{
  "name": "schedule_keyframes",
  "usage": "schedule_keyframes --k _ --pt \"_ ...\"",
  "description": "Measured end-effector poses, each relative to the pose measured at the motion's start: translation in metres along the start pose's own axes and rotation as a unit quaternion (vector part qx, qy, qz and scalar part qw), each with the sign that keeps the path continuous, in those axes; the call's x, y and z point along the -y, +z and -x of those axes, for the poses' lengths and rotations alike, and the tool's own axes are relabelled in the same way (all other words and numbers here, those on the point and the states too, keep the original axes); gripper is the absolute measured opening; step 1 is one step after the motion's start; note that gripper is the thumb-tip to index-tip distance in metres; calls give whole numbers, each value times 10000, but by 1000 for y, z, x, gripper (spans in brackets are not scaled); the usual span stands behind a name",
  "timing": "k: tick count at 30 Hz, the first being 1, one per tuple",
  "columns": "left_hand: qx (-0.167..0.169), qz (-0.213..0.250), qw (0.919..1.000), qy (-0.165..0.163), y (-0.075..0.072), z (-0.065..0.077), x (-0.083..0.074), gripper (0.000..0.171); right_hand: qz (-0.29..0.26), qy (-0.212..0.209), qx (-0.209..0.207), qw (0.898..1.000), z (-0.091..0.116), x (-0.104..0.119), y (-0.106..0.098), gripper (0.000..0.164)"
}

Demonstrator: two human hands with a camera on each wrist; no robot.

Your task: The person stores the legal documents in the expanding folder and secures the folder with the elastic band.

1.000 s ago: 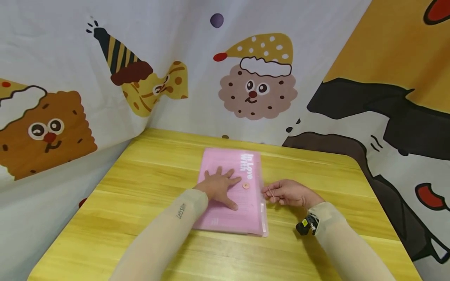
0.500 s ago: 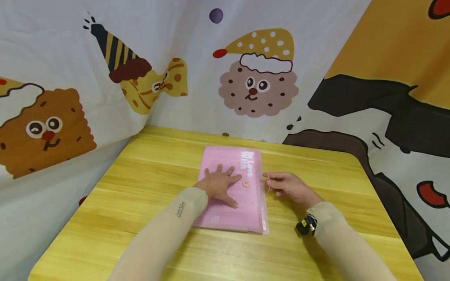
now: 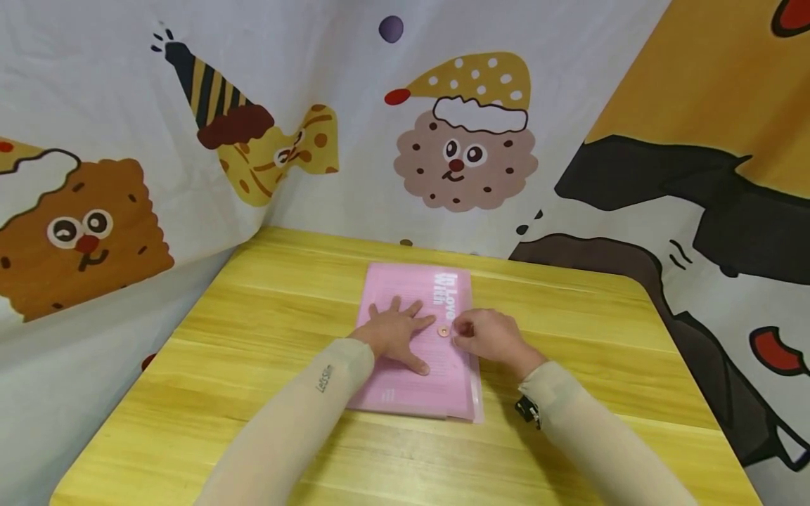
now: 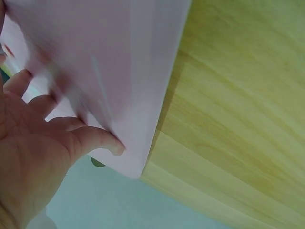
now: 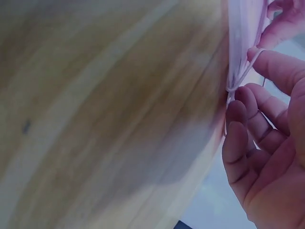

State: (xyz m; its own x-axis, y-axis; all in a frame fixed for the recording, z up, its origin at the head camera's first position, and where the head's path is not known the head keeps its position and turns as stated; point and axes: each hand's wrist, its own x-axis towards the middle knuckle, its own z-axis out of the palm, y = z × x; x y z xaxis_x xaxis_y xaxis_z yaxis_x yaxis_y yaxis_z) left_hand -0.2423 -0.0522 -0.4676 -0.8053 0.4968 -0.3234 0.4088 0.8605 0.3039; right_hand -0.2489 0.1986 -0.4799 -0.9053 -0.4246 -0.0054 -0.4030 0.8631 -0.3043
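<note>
A pink plastic document folder (image 3: 418,393) with white lettering lies flat on the wooden table. On its flap sits a small round button (image 3: 443,331). My left hand (image 3: 394,337) rests on the folder with fingers spread, left of the button; the left wrist view shows its thumb (image 4: 102,138) on the pink surface. My right hand (image 3: 490,336) is over the folder's right edge with curled fingers, close beside the button. In the right wrist view it holds a thin string (image 5: 247,72) that runs from the folder's edge to a fingertip. The string's far end is hidden.
The wooden table (image 3: 253,351) extends around the folder on all sides. A white cloth with cartoon prints (image 3: 354,63) hangs behind and beside the table. A small black device (image 3: 527,411) is strapped at the right wrist.
My right hand has moved left with the string, from beside the folder's right edge to the button, and its fingers are more curled. The left hand stays in place.
</note>
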Motion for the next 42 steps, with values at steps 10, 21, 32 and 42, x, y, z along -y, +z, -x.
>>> schedule_keyframes --k 10,21,32,42 --pt "8 9 10000 33 0 -1 1 115 185 -134 -200 9995 -6 3 8 24" --pt "-8 23 10000 45 3 -2 2 114 44 -72 -187 9998 -18 15 16 25" --pt "-34 -10 10000 42 1 -2 2 114 -57 314 123 9994 -23 21 12 31" --pt "-42 8 10000 90 2 0 3 113 -161 -38 51 9999 -8 0 7 24"
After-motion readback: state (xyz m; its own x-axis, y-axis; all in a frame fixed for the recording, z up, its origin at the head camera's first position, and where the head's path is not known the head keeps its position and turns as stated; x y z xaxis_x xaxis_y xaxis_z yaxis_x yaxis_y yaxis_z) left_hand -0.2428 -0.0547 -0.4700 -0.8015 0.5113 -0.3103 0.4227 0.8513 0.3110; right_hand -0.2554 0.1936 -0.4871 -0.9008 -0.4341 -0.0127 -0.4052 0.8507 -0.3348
